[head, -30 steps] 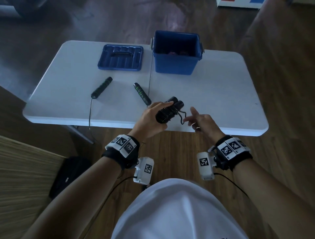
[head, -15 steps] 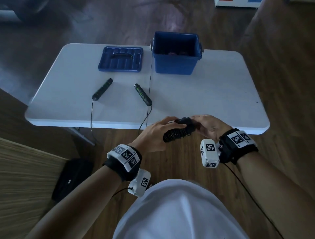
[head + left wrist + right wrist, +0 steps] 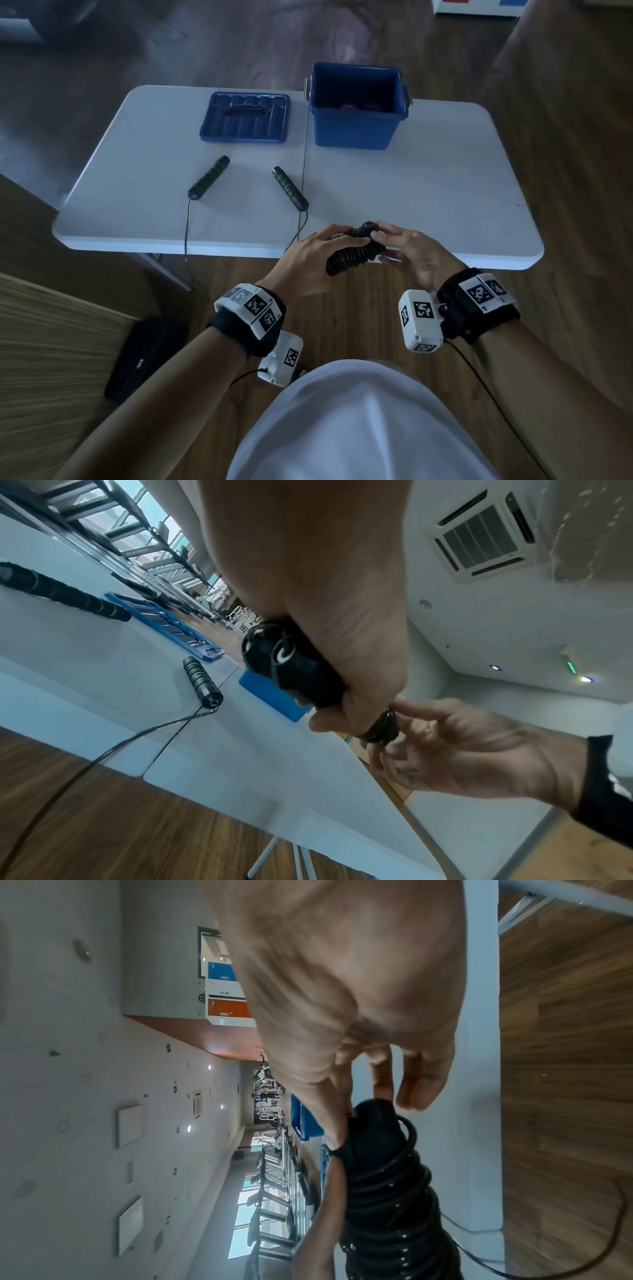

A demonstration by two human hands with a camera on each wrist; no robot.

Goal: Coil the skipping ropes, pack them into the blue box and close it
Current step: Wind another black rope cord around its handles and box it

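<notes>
A black skipping rope wound around its handles (image 3: 352,257) sits in my left hand (image 3: 329,246), which grips it over the table's front edge. My right hand (image 3: 383,245) pinches the bundle's right end with thumb and fingertips (image 3: 380,1074); the coils show close up (image 3: 387,1191). A second rope lies uncoiled on the white table (image 3: 428,205): one handle (image 3: 209,176) at the left, one (image 3: 290,188) near the middle, cords hanging off the front edge. The blue box (image 3: 356,126) stands open at the back, with something dark inside. Its lid (image 3: 245,118) lies to its left.
A black bag (image 3: 144,356) lies on the wooden floor under the table's left front corner. A wooden surface (image 3: 51,377) is at my lower left. The table's seam runs from the box to the front edge. Cables trail from both wrist cameras.
The bundle has come down and towards me, from above the table to its front edge. My right hand, which held the rope's loose tail apart, has closed in on the bundle's end.
</notes>
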